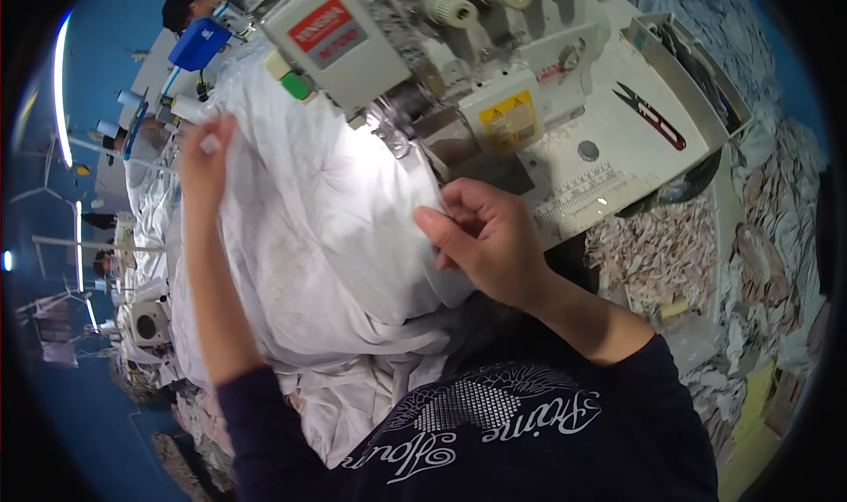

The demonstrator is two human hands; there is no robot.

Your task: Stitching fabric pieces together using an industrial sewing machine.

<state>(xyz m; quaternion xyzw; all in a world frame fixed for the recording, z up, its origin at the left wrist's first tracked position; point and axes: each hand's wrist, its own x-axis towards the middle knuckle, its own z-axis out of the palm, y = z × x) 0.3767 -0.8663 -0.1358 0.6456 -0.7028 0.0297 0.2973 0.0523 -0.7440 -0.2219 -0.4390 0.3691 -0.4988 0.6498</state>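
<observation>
White fabric [309, 211] spreads from under the presser foot of a white overlock sewing machine [353, 48] down toward my lap. Its lamp lights the cloth brightly near the needle area [388, 131]. My right hand [485, 237] pinches the fabric's right edge between thumb and fingers, just in front of the machine. Off to the left, over the far part of the cloth, my left hand [208, 153] is raised with curled fingers, slightly blurred. A small white piece [210, 143] shows between those fingers; its kind is unclear.
Red-handled thread snips [653, 118] lie on the machine table at right, beside a grey tray [684, 70]. Below the table sits a heap of fabric scraps [657, 246]. More cloth piles [759, 237] stand at far right. Other machines and people are at left.
</observation>
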